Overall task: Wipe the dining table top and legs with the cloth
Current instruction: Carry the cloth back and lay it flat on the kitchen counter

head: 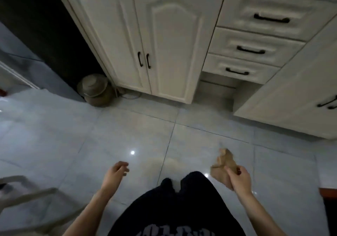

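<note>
Nearest the body, the right hand [238,179] carries the one cloth [225,163], a crumpled tan piece. Its fingers [230,170] and thumb pinch the cloth's lower bunch, so the free end sticks up and forward. That looks like a loose carrying hold rather than a flat wiping one. Well to the left of the cloth, at about the same nearness, the left hand [114,173] holds nothing. Its fingers are loosely curled and apart, probably left free for balance or for bracing on furniture later. That makes two hands and one cloth, with no cloth touching any surface, so I judge the wiping is not under way here. No dining table can be made out for certain. Near the right of the cloth a reddish-brown edge [328,193] shows, and far to its lower left a blurred pale frame [27,195]; either may be furniture, but I cannot tell. Under and beyond the cloth lies the glossy tiled floor [127,135]. Farther beyond the cloth and to its left, one lidded jar [94,90] is tucked into the corner, likely to keep it out of the walkway. Farthest beyond the cloth stands a cream cabinet [164,44] with two doors, each with one black handle. Beside it are three stacked drawers [255,48] with one handle each.
</note>
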